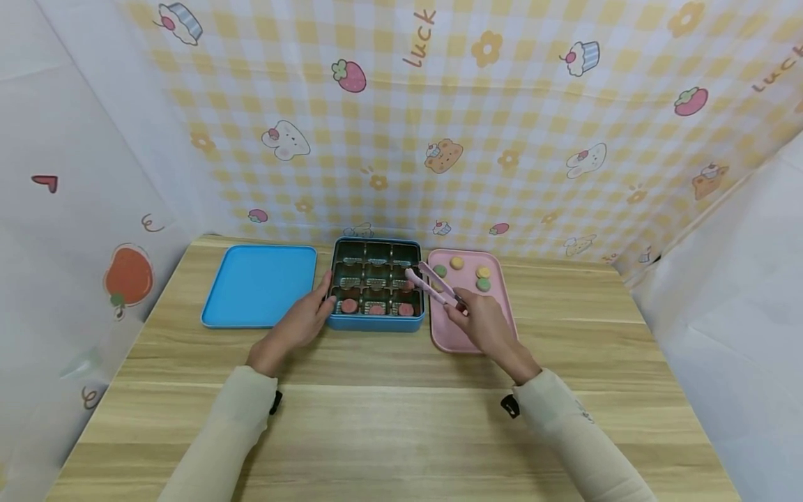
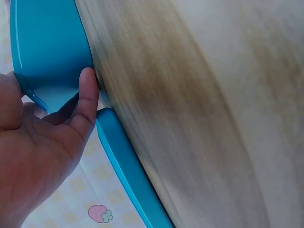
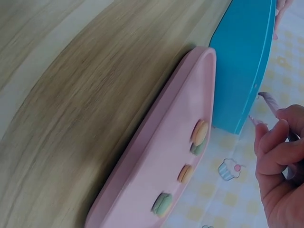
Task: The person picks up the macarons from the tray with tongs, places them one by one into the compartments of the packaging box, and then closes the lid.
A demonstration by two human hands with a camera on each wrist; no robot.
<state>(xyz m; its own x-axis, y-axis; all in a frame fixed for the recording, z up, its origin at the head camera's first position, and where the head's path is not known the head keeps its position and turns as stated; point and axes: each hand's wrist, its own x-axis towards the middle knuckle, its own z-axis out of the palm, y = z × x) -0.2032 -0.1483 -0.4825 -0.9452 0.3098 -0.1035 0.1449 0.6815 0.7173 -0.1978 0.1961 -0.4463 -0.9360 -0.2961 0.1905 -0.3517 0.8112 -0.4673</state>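
My left hand [image 1: 302, 318] holds the left side of a blue tin box [image 1: 376, 323], thumb at the rim and fingers against the outer wall. Inside is a dark tray with nine compartments. Pink macarons [image 1: 349, 305] lie in the front row. My right hand [image 1: 485, 322] grips pink tongs [image 1: 433, 287], whose tips are spread over the box's right side. Another pink macaron [image 1: 408, 285] shows just below one tip; I cannot tell whether the tongs touch it. In the right wrist view the tong tips [image 3: 269, 100] stand beyond the box wall [image 3: 240, 66].
A pink tray [image 1: 461, 340] right of the box, partly under my right hand, carries green macarons [image 1: 483, 284] and yellow macarons [image 1: 456, 263]. The flat blue lid [image 1: 266, 282] lies left of the box. A checked cloth [image 1: 376, 125] hangs behind the wooden table [image 1: 389, 432].
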